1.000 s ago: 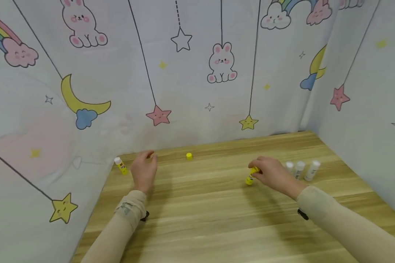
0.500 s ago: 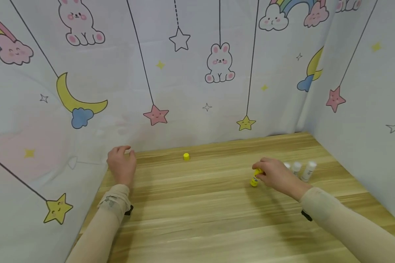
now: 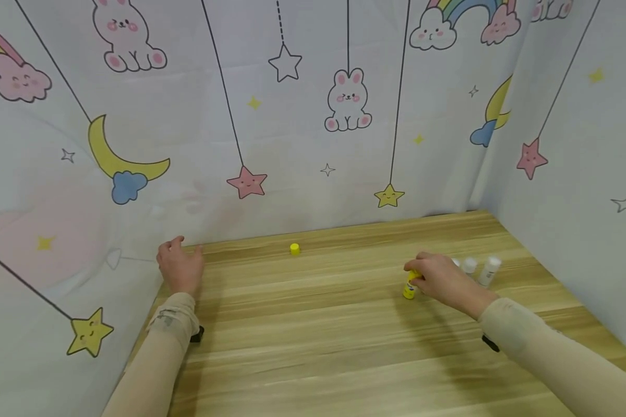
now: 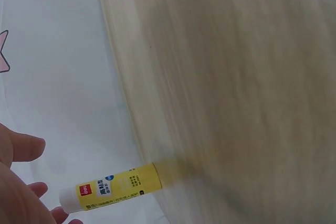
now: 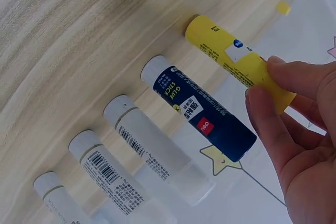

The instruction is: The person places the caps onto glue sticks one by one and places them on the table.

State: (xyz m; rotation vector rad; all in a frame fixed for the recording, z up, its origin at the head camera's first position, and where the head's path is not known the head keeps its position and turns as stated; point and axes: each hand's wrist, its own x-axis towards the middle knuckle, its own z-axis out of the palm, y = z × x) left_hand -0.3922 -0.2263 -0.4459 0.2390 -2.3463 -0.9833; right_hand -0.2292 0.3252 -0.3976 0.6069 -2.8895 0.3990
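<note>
My right hand (image 3: 443,282) pinches a yellow glue stick (image 5: 218,45) near its top, between thumb and fingers. The stick stands upright, its lower end at the wooden table. Beside it in the right wrist view is a dark blue glue stick (image 5: 197,108), which my hand hides in the head view. At the table's far left, my left hand (image 3: 179,269) has its thumb and fingers spread apart. Its fingertips are right at the white cap of another yellow glue stick (image 4: 118,188), which is hidden behind the hand in the head view.
White glue sticks (image 5: 152,145) stand in a row past the blue one, toward the right side of the table (image 3: 313,336). A small yellow cap (image 3: 294,249) sits near the back edge. Printed white curtains (image 3: 302,133) hang along the back and sides.
My left hand has moved left to the yellow glue stick with the white cap, now hiding it in the head view. My right hand has shifted slightly right with its glue stick.
</note>
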